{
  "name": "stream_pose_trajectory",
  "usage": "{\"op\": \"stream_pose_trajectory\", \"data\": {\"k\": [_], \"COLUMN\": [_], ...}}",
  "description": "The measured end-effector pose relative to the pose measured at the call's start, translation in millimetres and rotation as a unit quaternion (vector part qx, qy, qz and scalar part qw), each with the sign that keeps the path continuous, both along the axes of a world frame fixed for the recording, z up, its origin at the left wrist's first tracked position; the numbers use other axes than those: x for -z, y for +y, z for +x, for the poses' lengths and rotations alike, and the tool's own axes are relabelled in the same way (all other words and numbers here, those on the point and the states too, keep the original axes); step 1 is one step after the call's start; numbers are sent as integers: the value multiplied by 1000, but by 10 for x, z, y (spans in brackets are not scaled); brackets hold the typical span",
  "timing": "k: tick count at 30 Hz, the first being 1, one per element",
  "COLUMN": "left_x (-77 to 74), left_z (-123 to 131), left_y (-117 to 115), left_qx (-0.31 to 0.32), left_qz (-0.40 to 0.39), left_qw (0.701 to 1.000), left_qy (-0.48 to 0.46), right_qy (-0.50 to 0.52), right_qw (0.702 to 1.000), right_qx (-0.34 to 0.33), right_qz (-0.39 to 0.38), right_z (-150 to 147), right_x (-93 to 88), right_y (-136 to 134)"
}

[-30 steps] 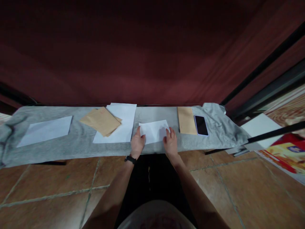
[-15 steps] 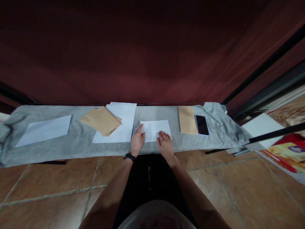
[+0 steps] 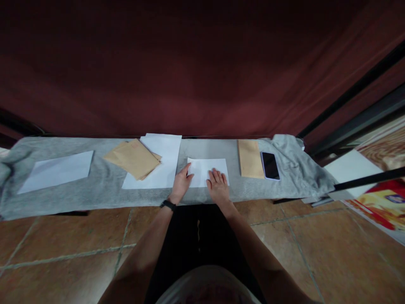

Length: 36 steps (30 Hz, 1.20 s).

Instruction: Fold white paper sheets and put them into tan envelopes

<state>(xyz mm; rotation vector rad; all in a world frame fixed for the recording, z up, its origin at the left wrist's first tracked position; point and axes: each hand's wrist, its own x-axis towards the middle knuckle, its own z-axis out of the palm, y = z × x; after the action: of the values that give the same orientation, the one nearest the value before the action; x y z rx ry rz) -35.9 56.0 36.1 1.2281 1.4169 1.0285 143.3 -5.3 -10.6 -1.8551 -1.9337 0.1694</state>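
Observation:
A white sheet of paper (image 3: pixel 200 167), apparently folded over, lies on the grey cloth in front of me. Its upper left corner lifts slightly. My left hand (image 3: pixel 181 184) holds its left edge, thumb and fingers at the border, and a dark watch (image 3: pixel 168 205) is on that wrist. Flat on the paper's lower right part rests my right hand (image 3: pixel 218 186), fingers stretched out and a little spread. Just left of my left hand lie larger white sheets (image 3: pixel 169 154), partly covered by several brown envelopes (image 3: pixel 137 159).
The narrow bench bears a grey cloth (image 3: pixel 104 195). At its far left is another white sheet (image 3: pixel 60 170). To the right lie a brown envelope (image 3: pixel 251 159) and a phone (image 3: pixel 270 165). Behind hangs a dark red curtain (image 3: pixel 196 97); black metal bars (image 3: pixel 354 95) stand right.
My right hand has slid slightly up the paper and its fingers are more spread. My left hand stays at the left edge. The view has shifted a little.

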Motion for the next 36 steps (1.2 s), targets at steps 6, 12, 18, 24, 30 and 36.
{"op": "stream_pose_trajectory", "data": {"k": [6, 12, 18, 24, 30, 36], "left_x": [68, 253, 312, 350, 393, 471], "left_z": [268, 539, 467, 435, 412, 298], "left_y": [-290, -457, -414, -444, -472, -485], "left_qx": [7, 124, 92, 59, 54, 14], "left_qz": [100, 100, 98, 126, 143, 152], "left_qw": [994, 983, 982, 949, 847, 833], "left_qy": [35, 91, 131, 282, 510, 532], "right_qy": [-3, -13, -4, -20, -53, -54], "right_qw": [1000, 1000, 999, 998, 995, 993], "right_qx": [2, -5, 32, 63, 88, 103], "right_qz": [0, -13, -6, 3, -1, 17], "right_z": [-15, 2, -21, 65, 236, 331], "right_x": [30, 54, 84, 115, 116, 131], "right_y": [-26, -23, 5, 13, -34, -93]}}
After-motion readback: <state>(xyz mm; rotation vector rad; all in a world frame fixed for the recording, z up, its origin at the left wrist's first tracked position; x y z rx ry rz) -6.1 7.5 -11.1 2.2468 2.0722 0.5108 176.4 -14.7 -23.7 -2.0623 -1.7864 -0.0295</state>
